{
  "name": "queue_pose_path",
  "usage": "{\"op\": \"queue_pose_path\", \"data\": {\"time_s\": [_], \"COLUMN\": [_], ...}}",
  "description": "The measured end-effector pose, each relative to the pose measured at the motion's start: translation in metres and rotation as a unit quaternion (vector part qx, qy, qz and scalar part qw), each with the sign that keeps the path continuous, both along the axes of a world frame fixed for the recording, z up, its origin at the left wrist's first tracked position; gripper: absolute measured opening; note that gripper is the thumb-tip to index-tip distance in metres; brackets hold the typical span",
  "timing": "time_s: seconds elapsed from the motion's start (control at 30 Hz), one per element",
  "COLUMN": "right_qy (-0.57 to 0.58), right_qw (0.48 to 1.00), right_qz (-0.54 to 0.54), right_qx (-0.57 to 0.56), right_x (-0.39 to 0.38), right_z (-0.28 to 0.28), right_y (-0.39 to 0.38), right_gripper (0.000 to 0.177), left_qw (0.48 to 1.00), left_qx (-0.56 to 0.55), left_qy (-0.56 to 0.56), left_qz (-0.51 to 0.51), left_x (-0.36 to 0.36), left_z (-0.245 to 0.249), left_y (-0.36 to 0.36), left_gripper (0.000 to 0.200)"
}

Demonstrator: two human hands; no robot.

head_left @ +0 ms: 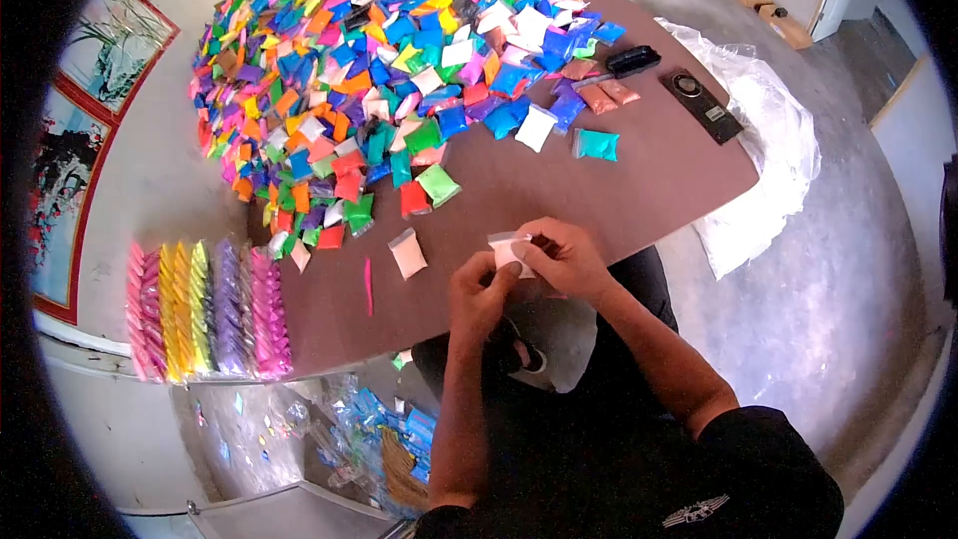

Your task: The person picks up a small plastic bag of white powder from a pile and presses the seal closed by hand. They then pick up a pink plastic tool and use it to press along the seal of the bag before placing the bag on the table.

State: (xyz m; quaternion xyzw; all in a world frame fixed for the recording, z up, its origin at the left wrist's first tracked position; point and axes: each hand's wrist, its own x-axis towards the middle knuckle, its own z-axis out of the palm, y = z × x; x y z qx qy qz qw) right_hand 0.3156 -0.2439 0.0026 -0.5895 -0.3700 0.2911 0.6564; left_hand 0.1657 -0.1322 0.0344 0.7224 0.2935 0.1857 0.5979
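Observation:
Near the table's front edge, a small pale pink packet (509, 252) is held between my two hands. My left hand (479, 289) pinches its lower left side, and my right hand (561, 255) grips its right side with thumb and fingers. To the left, a peach packet (407, 254) lies flat on the brown table (639, 185), with a thin pink strip (368, 286) beside it. A large heap of colourful packets (399, 50) covers the far part of the table, and a teal packet (597, 145) lies apart at its right.
Rows of pink, yellow and purple packets (208, 309) stand at the table's left corner. A black device (702, 105) and a dark object (633, 61) lie at the right, beside clear plastic sheeting (763, 140). Blue packaging (384, 429) lies below the table.

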Motion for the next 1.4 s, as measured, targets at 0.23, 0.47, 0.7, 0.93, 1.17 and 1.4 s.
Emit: {"op": "queue_pose_path", "data": {"time_s": [0.23, 0.47, 0.7, 0.93, 1.17, 1.4], "right_qy": [-0.005, -0.019, 0.028, -0.045, -0.093, -0.143], "right_qw": [1.000, 1.000, 0.998, 0.998, 0.995, 0.989], "right_qz": [0.000, -0.010, -0.014, -0.029, -0.035, -0.011], "right_qx": [0.016, 0.017, 0.058, 0.030, -0.001, -0.043], "right_x": [0.000, -0.002, -0.004, -0.003, 0.003, 0.003], "right_z": [-0.003, 0.003, -0.003, -0.009, -0.019, -0.010], "right_y": [0.000, 0.001, 0.007, 0.006, 0.006, 0.003], "right_gripper": [0.012, 0.012, 0.010, 0.007, 0.011, 0.011], "left_qw": [1.000, 0.999, 1.000, 0.998, 1.000, 0.995], "left_qx": [-0.001, -0.034, -0.020, 0.002, 0.023, -0.006], "left_qy": [0.017, -0.013, 0.013, 0.056, -0.004, -0.075], "left_qz": [0.002, 0.014, 0.000, 0.027, 0.000, 0.060], "left_x": [0.004, 0.005, 0.005, 0.003, 0.001, -0.002], "left_z": [0.014, 0.012, 0.016, 0.013, -0.017, -0.009], "left_y": [-0.007, -0.012, -0.007, 0.001, 0.015, 0.006], "left_gripper": [0.017, 0.023, 0.021, 0.025, 0.022, 0.021]}}
